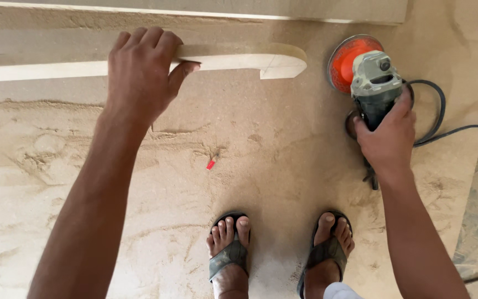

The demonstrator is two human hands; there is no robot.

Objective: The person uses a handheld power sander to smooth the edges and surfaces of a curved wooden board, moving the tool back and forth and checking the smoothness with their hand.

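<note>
The curved wooden piece point(239, 60) lies pale and smooth-looking on the sawdust-covered floor point(261, 144), its rounded end pointing toward the angle grinder point(373, 83). The left hand point(142, 72) is clamped over the piece's top edge, fingers curled behind it, thumb in front. The right hand point(388, 135) is closed around the grinder's body — its orange sanding disc point(345, 60) hangs just beside the rounded end, not touching. Judging by the thick dust, much sanding seems done. The power cord point(437, 119) loops right; open floor lies between the piece and the sandalled feet point(280, 249).
</note>
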